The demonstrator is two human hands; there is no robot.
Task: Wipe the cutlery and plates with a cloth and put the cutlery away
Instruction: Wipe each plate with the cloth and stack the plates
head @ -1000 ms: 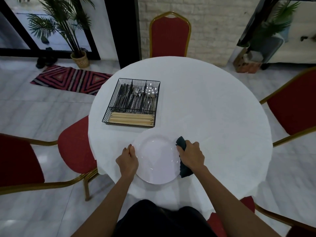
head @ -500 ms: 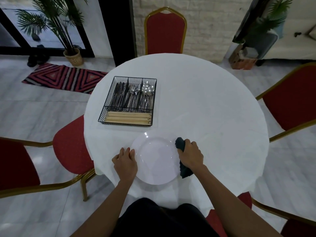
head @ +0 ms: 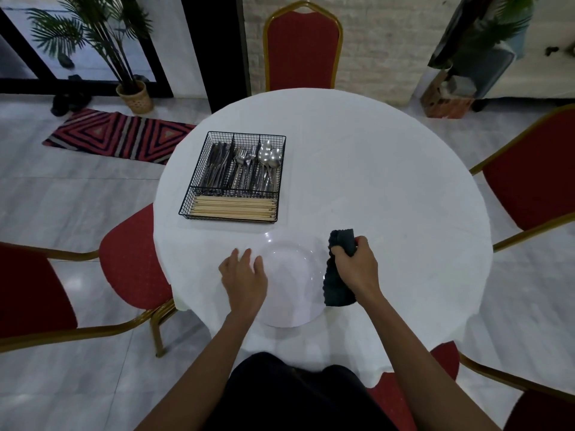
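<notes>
The plate (head: 289, 275) lies flat on the table (head: 389, 181) between the 2 hands, just right of the left hand (head: 245, 279) and just left of the right hand (head: 357, 269). The right hand is clenched round a dark cloth (head: 337, 292). 1 end of it sticks out beyond the knuckles, and the other hangs below the fist onto the plate's right rim. This makes it the nearer hand for wiping, which I judge needs only a short sweep to its left.

The left hand lies open, palm down, fingers straight, over the plate's left edge. Being round, the plate has no long axis.

The basket (head: 186, 209) sits beyond the left hand, well apart from it. Its knives (head: 217, 166), forks (head: 244, 163) and spoons (head: 269, 157) point away from the person, and the chopsticks (head: 233, 208) lie crosswise in the near compartment.

White on white, the plate's rim is faint. The left hand hides its left edge, so I cannot tell whether the fingers press plate or tablecloth.
</notes>
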